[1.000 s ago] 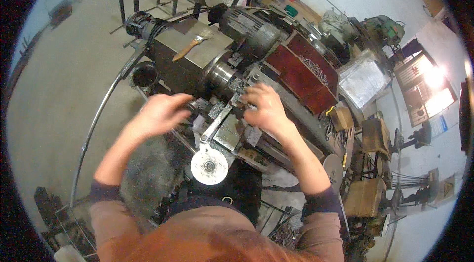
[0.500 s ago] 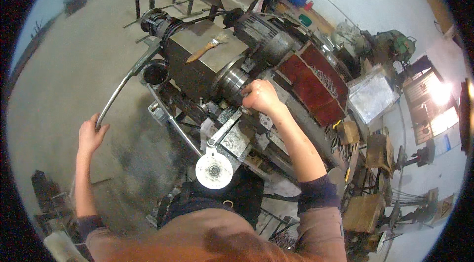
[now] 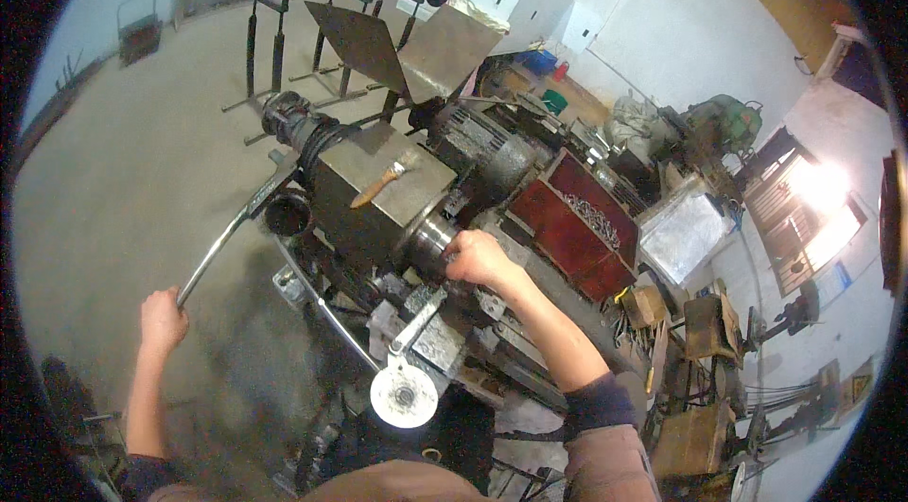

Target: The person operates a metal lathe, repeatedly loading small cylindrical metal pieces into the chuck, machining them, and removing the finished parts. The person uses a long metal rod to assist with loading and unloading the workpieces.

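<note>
The left hand's [image 3: 163, 320] grip is wrapped round the near end of the long lever [image 3: 210, 261] at left, while the right hand's [image 3: 480, 258] curls at the steel spindle [image 3: 433, 235] mid-scene, contents hidden, so work there seems under way, completion unclear.

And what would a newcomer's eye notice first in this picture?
Probably the white disc, low near the centre, and the glaring window at the right. Next, the dark red tray with shiny bits, right of centre. The left hand grips a long metal lever at the left; the right hand is at a shiny cylinder mid-picture.
</note>
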Tool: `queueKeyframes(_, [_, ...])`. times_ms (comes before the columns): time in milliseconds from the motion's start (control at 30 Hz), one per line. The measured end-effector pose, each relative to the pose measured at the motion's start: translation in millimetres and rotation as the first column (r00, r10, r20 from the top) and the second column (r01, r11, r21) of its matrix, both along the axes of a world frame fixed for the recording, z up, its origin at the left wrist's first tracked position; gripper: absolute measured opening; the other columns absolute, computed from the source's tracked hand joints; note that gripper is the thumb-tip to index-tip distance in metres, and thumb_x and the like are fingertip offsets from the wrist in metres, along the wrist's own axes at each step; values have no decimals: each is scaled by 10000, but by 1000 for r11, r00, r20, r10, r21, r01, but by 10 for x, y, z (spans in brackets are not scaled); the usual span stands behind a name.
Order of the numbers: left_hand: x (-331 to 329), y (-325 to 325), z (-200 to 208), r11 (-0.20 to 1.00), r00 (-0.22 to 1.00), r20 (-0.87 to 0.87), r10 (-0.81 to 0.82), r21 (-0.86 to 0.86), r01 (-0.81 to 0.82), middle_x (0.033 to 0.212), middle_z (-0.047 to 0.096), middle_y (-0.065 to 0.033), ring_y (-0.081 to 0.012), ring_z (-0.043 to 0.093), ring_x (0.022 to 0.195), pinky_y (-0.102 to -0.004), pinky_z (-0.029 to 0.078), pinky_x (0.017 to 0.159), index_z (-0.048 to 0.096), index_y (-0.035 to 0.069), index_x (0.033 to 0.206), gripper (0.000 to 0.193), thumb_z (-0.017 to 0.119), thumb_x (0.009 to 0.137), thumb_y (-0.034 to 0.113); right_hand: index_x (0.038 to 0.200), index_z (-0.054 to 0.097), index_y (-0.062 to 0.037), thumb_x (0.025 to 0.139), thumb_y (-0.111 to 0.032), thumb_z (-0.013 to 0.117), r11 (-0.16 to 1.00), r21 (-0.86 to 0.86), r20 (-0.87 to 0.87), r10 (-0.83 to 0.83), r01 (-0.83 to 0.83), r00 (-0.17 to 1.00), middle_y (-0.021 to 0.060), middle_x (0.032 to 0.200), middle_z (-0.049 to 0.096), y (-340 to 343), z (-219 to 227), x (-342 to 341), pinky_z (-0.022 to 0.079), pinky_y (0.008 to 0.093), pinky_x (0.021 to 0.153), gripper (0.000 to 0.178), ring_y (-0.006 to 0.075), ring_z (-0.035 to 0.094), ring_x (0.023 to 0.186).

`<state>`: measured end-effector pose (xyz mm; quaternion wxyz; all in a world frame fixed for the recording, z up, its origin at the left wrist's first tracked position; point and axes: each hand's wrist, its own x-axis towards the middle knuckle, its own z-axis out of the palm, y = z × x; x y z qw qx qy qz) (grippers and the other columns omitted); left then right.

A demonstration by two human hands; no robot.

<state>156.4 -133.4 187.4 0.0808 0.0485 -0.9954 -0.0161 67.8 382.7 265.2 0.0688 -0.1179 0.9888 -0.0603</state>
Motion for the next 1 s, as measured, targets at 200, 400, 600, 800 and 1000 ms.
queueKeyframes(200, [-1012,-1486,-272,942,948,-263,-177,-326,85,661,564,-149,-316,570,670,-425,424,613,527,56,636,71,581,618,15,672,655,-25,526,-219,609,993,-109,-86,28,-38,996,208,676,608,-87,4,24,510,408,657,247,358,613,676])
queueKeyframes(400, [-1357,-1486,-298,950,982,-156,-109,-308,56,706,591,-165,-317,590,715,-411,462,660,576,36,666,38,588,630,35,751,691,-72,534,-214,604,997,-79,-121,-16,6,993,191,703,619,-5,-39,24,504,403,673,273,345,615,698])
queueKeyframes(600, [-1582,-966,-110,963,979,-72,-192,-205,174,722,604,-180,-340,592,737,-439,470,642,590,15,629,69,603,604,79,853,687,-81,521,-201,610,986,-75,-333,117,-150,936,141,886,633,13,107,259,449,395,814,361,306,563,935])
queueKeyframes(800, [-1885,-943,-187,924,934,-184,-307,-292,246,664,574,-168,-344,566,694,-428,436,643,595,51,646,26,582,626,40,878,648,-65,528,-178,654,961,-269,-545,-101,-60,832,125,979,615,641,241,1253,445,391,815,367,302,546,938])
queueKeyframes(1000, [-1863,-770,-264,988,957,-249,-149,-9,151,797,606,-152,-336,580,801,-425,449,714,614,12,866,157,587,720,62,877,655,-32,548,-146,624,896,-362,-441,-408,258,799,171,943,629,1285,8,2365,459,370,829,349,325,579,907])
